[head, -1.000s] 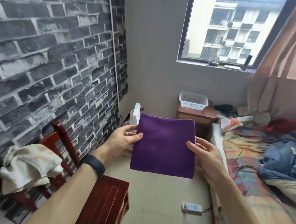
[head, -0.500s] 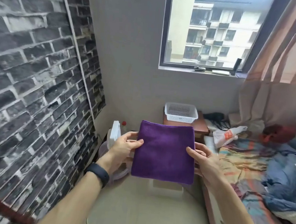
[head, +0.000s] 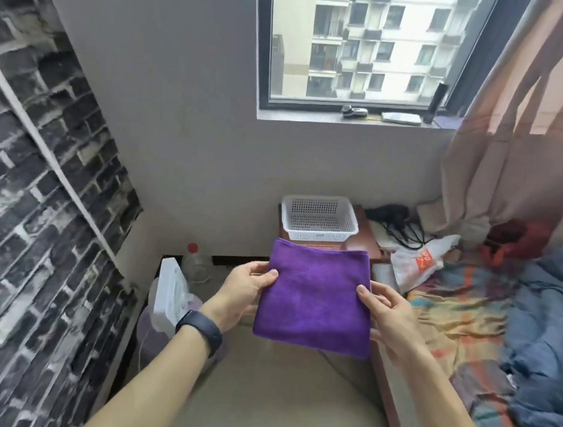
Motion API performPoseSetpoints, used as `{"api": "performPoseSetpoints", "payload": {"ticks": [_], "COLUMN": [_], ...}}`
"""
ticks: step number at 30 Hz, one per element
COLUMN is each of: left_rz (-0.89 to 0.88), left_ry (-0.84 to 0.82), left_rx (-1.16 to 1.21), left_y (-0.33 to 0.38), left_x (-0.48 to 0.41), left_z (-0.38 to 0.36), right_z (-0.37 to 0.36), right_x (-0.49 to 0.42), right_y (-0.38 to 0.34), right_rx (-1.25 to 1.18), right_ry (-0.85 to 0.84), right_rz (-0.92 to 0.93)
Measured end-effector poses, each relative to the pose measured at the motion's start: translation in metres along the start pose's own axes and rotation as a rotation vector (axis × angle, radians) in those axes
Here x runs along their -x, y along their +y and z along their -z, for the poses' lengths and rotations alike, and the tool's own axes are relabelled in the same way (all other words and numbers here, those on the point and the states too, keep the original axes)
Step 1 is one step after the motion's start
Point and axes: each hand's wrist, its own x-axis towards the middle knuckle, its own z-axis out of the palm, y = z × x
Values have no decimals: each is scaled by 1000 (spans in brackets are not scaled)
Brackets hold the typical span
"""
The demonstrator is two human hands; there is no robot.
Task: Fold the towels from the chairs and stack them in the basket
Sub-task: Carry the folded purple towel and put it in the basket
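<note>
A folded purple towel [head: 315, 294] lies flat in the air in front of me, held at both side edges. My left hand [head: 243, 294] pinches its left edge, thumb on top. My right hand [head: 389, 315] pinches its right edge the same way. Just beyond the towel's far edge stands a white perforated basket [head: 319, 218] on a small reddish wooden cabinet [head: 366, 244] under the window; nothing shows inside the basket. No chair is in view.
A brick-pattern wall [head: 35, 189] runs along the left. A white appliance [head: 171, 294] and a red-capped bottle [head: 194, 261] stand on the floor at the left. A bed [head: 486, 319] with blue bedding and a plastic bag [head: 418, 259] fills the right.
I have moved forward toward the basket with the towel; the red chair with the white towel has left the view. Both hands keep the same hold.
</note>
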Motion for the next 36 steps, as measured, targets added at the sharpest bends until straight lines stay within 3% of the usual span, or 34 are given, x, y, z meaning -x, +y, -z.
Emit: {"api": "performPoseSetpoints", "payload": {"ticks": [7,13,20,36], "left_rz": [119,292,383,465], "left_ry": [50,147,142,120], "left_rx": [-45,-91,-195,-412], "left_y": [-16,-43,-55,-5], "left_x": [-140,-224,-327,-591], "left_z": [-26,-44,-46,-47], "right_z": [13,21,21,-30], "right_x": [-150,-240,-339,-610], "right_y": [10,32,47,41], "right_rx": [38,143,259,614], "right_ry": [-8,-48,-63,13], "right_rz": [-139,-322,-464,-393]}}
